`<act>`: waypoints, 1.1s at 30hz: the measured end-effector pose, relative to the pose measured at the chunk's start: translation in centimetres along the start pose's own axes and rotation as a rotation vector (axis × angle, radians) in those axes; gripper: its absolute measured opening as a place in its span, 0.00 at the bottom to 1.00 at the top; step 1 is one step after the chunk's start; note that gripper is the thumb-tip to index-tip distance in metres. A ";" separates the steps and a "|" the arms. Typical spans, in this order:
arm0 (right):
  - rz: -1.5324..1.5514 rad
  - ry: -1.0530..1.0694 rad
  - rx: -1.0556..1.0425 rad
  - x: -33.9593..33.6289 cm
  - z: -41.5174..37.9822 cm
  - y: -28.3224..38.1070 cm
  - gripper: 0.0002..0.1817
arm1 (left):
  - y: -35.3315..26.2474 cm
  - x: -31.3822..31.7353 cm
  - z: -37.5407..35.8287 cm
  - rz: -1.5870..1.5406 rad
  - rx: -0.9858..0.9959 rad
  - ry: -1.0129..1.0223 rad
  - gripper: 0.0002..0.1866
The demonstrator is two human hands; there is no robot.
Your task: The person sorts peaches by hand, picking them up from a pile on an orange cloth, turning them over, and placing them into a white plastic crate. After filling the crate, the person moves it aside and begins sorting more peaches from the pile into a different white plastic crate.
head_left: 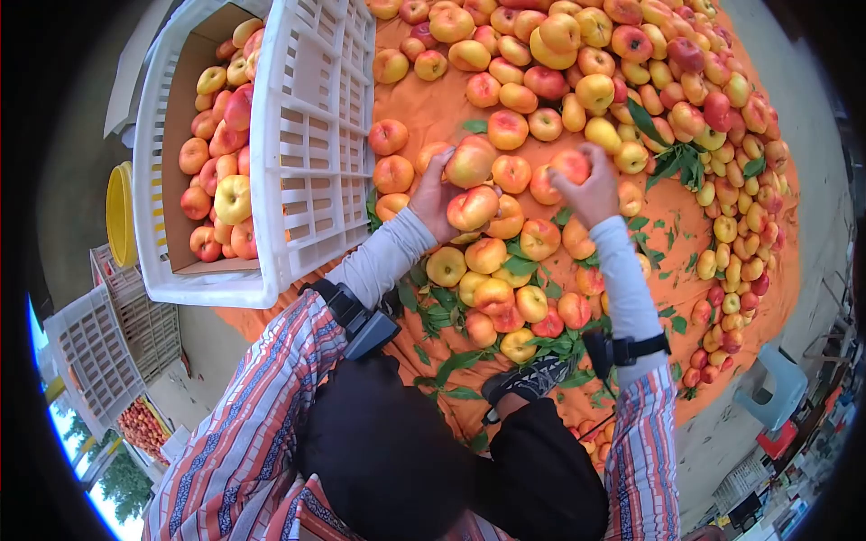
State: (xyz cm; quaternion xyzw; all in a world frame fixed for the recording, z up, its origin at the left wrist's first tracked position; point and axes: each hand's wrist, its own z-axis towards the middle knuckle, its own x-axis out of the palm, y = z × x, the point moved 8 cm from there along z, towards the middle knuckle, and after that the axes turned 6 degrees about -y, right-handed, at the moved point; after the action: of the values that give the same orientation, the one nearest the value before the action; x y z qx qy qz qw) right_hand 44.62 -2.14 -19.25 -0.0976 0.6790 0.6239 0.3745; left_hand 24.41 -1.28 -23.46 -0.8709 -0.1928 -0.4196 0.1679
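My left hand [434,199] is closed around two flat peaches: a yellow-red peach [470,162] on top and an orange-red peach [473,209] just below it. To the right, my right hand [592,191] grips a red-orange peach [570,166] between thumb and fingers, above the spread fruit. Under and between both hands, more loose peaches [493,296] lie on an orange cloth [433,99] among green leaves. Left of my left hand stands a white slatted crate [311,171], lined with cardboard and partly filled with peaches [216,171].
A large heap of peaches [622,54] covers the cloth's far and right sides. At the left are a yellow bucket [121,215] and stacked white crates [95,347]. A pale blue stool [771,388] stands at right. My shoe [532,379] rests on the cloth.
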 end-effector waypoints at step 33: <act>1.079 -0.075 0.389 1.6 8.4 -4.7 0.24 | -29.4 7.7 -20.1 0.214 0.711 -0.303 0.23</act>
State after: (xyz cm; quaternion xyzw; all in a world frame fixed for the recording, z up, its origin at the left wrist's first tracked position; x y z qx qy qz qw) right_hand 49.58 5.18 -23.43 0.3559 0.7211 0.5932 0.0380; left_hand 1.42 16.65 -1.63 -0.8257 -0.2567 -0.1734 0.4714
